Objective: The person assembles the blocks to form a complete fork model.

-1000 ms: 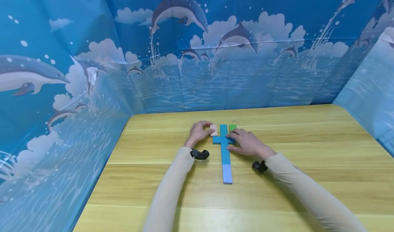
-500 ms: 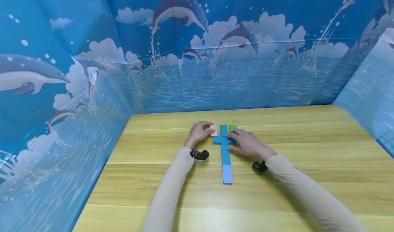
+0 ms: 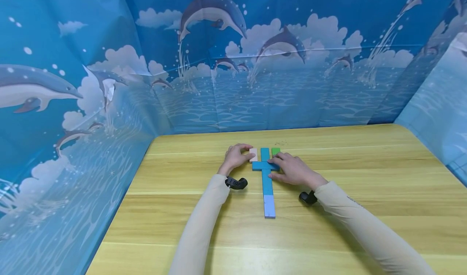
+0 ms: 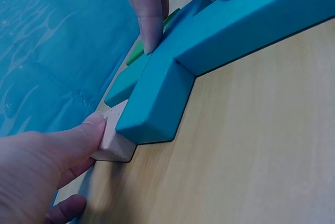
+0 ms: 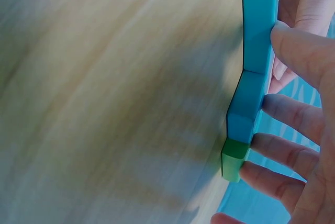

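Flat wooden blocks form a cross on the table. My left hand [image 3: 235,157] pinches a pale pink block [image 3: 255,151] between thumb and fingers, left of the upright's top. Across the middle lies a blue crossbar [image 3: 259,166], meeting an upper blue block [image 3: 265,154] and a long blue block [image 3: 267,183]. My right hand [image 3: 293,170] rests its spread fingertips on the crossbar, its thumb on the long blue block. In the right wrist view, a fingertip touches the green block [image 5: 233,164] at the crossbar's end. The pink block [image 4: 115,143] sits against the crossbar in the left wrist view.
A light purple block [image 3: 269,207] continues the upright at its near end. The wooden table [image 3: 365,210] stretches out on both sides. Behind it and to the left hangs a blue dolphin-print sheet [image 3: 237,100], reaching the table's edges. Black cameras sit on both wrists.
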Tool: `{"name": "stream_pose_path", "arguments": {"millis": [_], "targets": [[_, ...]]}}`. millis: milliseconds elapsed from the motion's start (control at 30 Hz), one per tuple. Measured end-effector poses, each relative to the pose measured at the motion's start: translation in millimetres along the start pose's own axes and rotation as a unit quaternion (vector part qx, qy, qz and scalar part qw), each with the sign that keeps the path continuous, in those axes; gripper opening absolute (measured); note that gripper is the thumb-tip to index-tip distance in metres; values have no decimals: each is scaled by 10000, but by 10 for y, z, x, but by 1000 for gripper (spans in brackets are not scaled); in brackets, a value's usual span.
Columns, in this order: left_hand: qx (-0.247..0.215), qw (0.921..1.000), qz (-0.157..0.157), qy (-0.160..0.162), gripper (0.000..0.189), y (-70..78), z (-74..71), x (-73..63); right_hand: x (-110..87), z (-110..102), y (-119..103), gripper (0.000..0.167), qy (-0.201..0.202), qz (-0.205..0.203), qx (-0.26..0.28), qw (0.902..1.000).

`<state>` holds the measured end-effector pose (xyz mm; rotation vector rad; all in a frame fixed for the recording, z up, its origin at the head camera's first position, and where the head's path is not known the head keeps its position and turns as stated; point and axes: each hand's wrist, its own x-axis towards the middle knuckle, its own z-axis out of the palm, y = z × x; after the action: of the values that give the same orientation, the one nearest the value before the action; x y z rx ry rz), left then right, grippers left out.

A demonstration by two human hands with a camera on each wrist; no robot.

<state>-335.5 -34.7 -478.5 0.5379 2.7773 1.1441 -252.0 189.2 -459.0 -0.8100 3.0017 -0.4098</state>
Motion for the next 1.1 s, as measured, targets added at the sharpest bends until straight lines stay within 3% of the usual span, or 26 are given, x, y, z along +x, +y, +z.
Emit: {"name": "stream_pose_path", "arguments": {"millis": [1100], "targets": [[-95,9999,-8,-108,36,1,-13,-16,-17,-14,-14,57,33,-29,45,10000]]}}
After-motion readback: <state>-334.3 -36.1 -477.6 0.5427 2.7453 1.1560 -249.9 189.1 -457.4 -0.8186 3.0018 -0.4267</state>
